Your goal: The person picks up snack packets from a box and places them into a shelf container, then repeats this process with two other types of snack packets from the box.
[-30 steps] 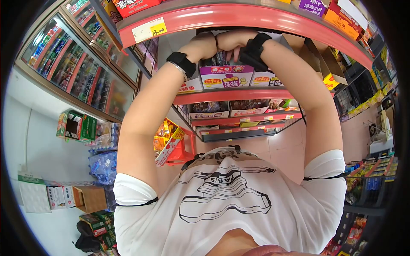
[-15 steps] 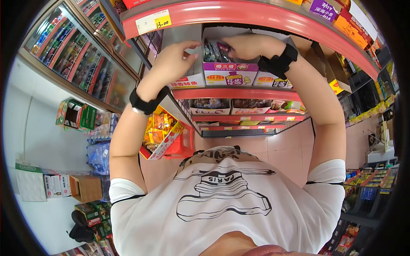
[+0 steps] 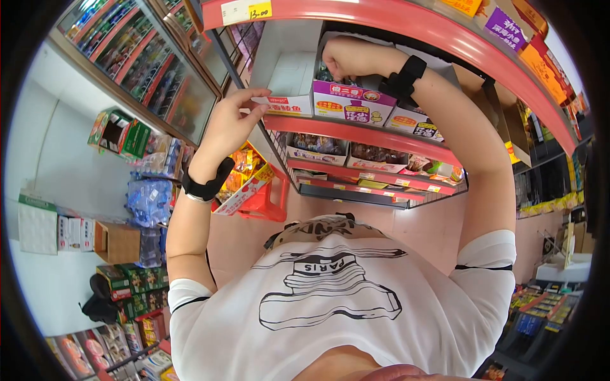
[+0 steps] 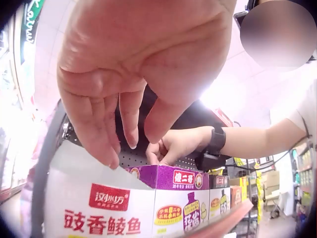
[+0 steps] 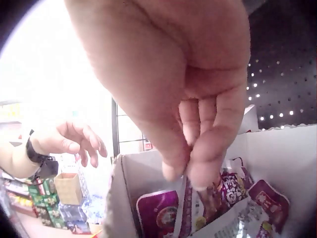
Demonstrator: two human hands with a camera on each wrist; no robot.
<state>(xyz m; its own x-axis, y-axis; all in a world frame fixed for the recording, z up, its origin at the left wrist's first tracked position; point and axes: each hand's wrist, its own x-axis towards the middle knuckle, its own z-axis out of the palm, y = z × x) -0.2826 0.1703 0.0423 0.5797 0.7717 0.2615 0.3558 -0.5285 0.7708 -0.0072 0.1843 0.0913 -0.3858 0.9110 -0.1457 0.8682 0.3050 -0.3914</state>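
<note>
My right hand [image 3: 356, 58] reaches into a purple-topped carton [image 3: 353, 109] on the shelf. In the right wrist view, thumb and fingertips of the right hand [image 5: 190, 171] pinch the top edge of a purple snack packet [image 5: 184, 210], among more packets inside the white-walled carton [image 5: 146, 166]. My left hand [image 3: 230, 124] hangs at the front left corner of a white carton [image 3: 286, 105], whose visible inside is bare. The left wrist view has the left hand [image 4: 143, 64] with loosely bent fingers above that white carton [image 4: 94, 208], holding nothing; whether a fingertip touches it, I cannot tell.
A red shelf edge [image 3: 356, 24] with a price label [image 3: 246, 11] runs above the arms. Lower shelves [image 3: 375, 174] hold snack boxes. On the left stand a glass-door cooler [image 3: 143, 63], a tilted box of yellow packets [image 3: 244, 174] by a red stool [image 3: 270, 200], and bottle packs [image 3: 148, 200].
The hands were together over the cartons, then parted. My left hand has moved down to the white carton's front; my right hand has moved left within the purple-topped carton. The head view has shifted.
</note>
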